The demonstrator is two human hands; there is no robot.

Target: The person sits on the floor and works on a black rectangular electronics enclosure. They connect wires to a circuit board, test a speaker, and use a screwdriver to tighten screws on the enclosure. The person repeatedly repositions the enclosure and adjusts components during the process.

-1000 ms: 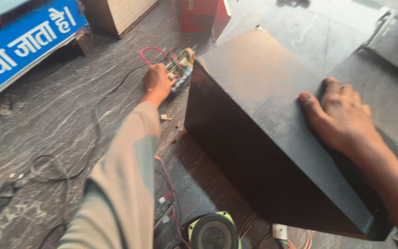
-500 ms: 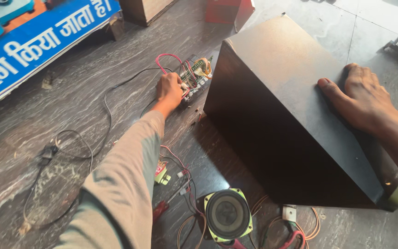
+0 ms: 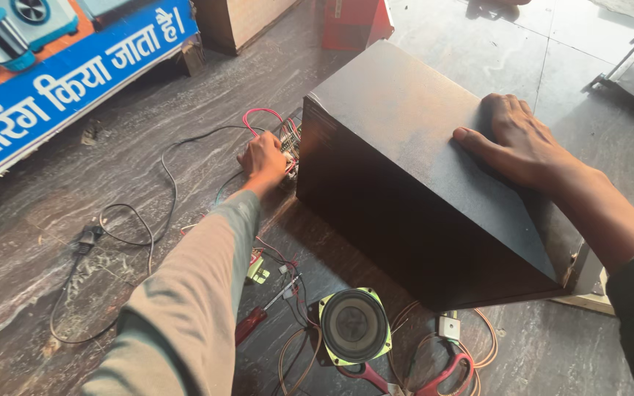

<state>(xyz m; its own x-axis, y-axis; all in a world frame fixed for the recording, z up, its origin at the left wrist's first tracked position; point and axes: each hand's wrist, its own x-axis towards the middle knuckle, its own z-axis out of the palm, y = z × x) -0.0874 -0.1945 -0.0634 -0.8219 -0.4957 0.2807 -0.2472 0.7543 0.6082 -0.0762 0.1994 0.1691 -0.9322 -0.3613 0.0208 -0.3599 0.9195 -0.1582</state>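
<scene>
A large dark wooden speaker box [image 3: 420, 183] lies on its side on the stone floor. My right hand [image 3: 519, 143] rests flat on its upper face, fingers spread. My left hand [image 3: 262, 160] reaches to the box's far-left end and closes on a small circuit board [image 3: 290, 139] with red and other wires, which sits against the box's open end. Part of the board is hidden behind my fingers.
A round loose speaker driver [image 3: 354, 325] with wires lies near me. Beside it are a red-handled screwdriver [image 3: 258, 317] and red-handled scissors [image 3: 434, 378]. A black cable [image 3: 122, 220] loops at the left. A blue signboard [image 3: 60, 81] lies at the far left and a red box [image 3: 354, 22] at the top.
The view has tilted down and shifted, bringing the speaker driver and tools fully into sight. My left hand stays on the circuit board; my right hand remains on the box.
</scene>
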